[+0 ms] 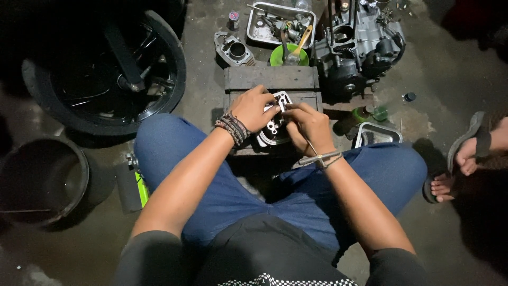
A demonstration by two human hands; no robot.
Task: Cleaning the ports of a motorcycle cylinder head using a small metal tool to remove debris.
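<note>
A silver metal engine cylinder head (275, 127) rests on a wooden block (271, 78) between my knees. My left hand (254, 108), with beaded bracelets at the wrist, grips the part's upper left side. My right hand (309, 126) presses on its right side and holds a thin metal tool (316, 155) whose T-shaped end lies over my wrist. Both hands cover much of the part.
A motorcycle wheel with tyre (106, 69) lies at the left, a dark bucket (39, 180) below it. Behind the block are a parts tray (258, 16), a green bowl with a brush (288, 54), a metal cover (233, 50) and an engine (360, 47). Another person's sandalled feet (463, 159) are at the right.
</note>
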